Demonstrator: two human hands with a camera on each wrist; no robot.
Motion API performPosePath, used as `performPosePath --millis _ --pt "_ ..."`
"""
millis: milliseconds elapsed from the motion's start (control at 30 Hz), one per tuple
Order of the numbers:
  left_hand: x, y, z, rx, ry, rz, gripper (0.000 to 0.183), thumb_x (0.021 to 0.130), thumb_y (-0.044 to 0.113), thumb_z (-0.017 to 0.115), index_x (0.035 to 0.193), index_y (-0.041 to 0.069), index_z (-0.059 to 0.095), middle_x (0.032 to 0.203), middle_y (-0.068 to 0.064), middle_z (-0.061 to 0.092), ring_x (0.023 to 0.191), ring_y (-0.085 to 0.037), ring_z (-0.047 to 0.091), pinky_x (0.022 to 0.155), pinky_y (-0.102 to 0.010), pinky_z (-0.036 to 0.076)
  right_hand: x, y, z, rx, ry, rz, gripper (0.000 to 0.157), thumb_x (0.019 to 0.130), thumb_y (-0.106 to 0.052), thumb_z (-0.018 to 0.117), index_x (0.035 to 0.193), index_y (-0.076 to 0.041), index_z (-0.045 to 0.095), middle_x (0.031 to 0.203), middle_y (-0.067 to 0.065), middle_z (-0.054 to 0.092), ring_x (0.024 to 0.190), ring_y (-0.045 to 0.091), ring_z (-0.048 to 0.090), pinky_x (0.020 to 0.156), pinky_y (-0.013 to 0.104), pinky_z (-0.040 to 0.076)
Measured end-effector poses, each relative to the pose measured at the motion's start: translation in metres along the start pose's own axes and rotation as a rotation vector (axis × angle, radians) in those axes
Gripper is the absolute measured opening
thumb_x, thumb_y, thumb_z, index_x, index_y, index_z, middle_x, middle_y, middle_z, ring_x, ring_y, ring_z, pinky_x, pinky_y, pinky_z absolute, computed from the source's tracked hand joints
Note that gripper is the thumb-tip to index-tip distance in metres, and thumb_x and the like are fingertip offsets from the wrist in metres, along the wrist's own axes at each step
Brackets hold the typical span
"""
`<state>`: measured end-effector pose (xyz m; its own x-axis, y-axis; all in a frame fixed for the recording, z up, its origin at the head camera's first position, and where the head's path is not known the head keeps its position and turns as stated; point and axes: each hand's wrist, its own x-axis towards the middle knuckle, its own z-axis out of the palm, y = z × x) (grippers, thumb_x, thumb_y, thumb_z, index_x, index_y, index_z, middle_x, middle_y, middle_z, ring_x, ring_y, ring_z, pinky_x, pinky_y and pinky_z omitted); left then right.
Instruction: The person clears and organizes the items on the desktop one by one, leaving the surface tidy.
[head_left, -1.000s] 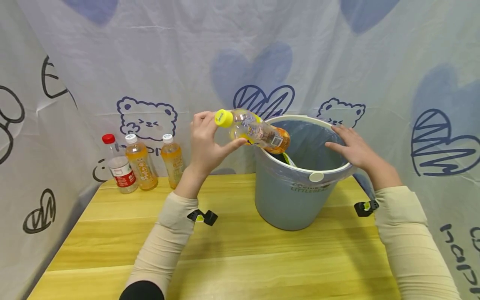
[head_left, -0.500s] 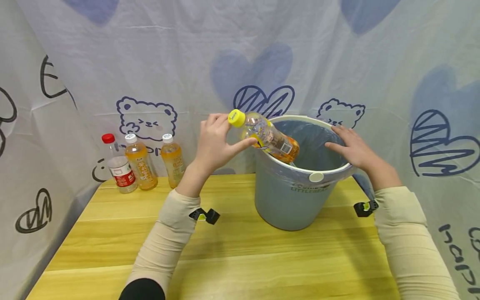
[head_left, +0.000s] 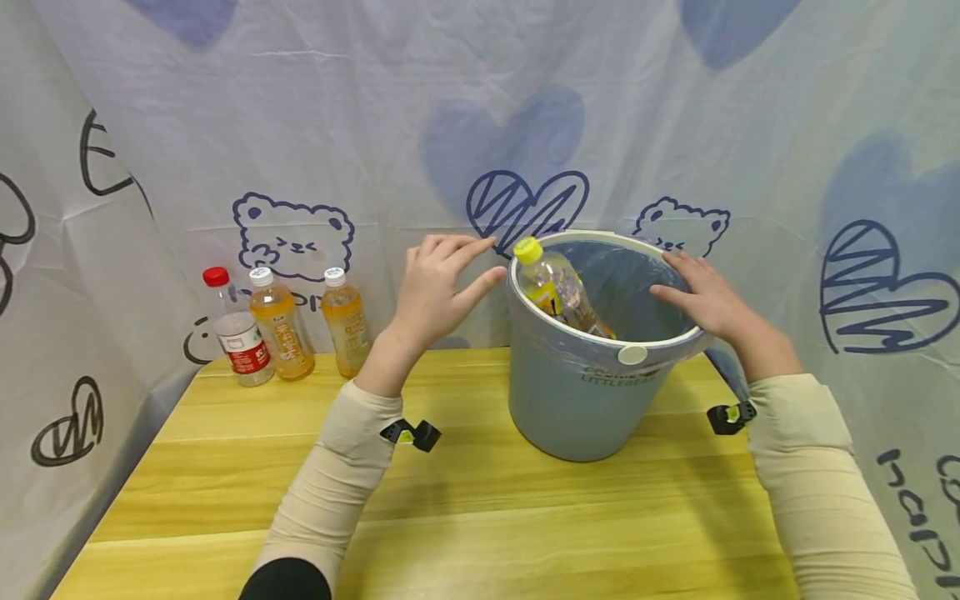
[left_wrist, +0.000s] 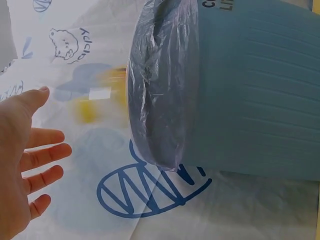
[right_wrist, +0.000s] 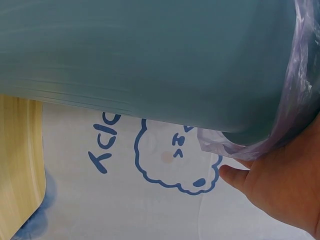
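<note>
My left hand (head_left: 435, 292) is just left of the bin, thumb and fingers spread with nothing in them; the left wrist view shows the same hand (left_wrist: 20, 150) apart from the bin's mouth. A clear plastic bottle (head_left: 570, 296) with a yellow cap leans at a tilt inside the near left rim, its lower end down in the bin; in the left wrist view the bottle (left_wrist: 102, 97) is blurred. My right hand (head_left: 708, 296) holds the right rim of the grey-blue trash bin (head_left: 573, 408), thumb over the inside and fingers partly hidden outside.
At the back left of the wooden table (head_left: 450, 508) stand a red-capped bottle (head_left: 243, 346) and two white-capped orange drink bottles, one (head_left: 283, 333) beside it and another (head_left: 345, 329) to the right. A printed curtain (head_left: 390, 125) hangs behind. A plastic liner (left_wrist: 160, 100) covers the bin's rim.
My left hand has moved right and let go of the yellow-capped bottle, which has slid down into the bin's mouth. The right hand stays at the rim.
</note>
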<state>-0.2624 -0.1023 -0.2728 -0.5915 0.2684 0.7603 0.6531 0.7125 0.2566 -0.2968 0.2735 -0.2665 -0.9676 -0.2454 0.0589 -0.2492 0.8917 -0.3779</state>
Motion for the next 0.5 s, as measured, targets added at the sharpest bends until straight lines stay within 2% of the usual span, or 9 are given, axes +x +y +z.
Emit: performPosePath --millis 500 --pt "-0.011 -0.009 0.003 0.015 -0.016 0.008 0.036 0.093 0.042 0.062 0.119 0.019 0.069 0.117 -0.003 0.068 0.111 -0.024 0.053 0.090 -0.046 0.036 -0.001 -0.001 0.000 0.002 -0.001 0.011 0.076 0.101 -0.048 0.038 0.156 -0.005 0.008 0.161 0.028 -0.001 0.147 0.050 -0.006 0.114 0.069 0.001"
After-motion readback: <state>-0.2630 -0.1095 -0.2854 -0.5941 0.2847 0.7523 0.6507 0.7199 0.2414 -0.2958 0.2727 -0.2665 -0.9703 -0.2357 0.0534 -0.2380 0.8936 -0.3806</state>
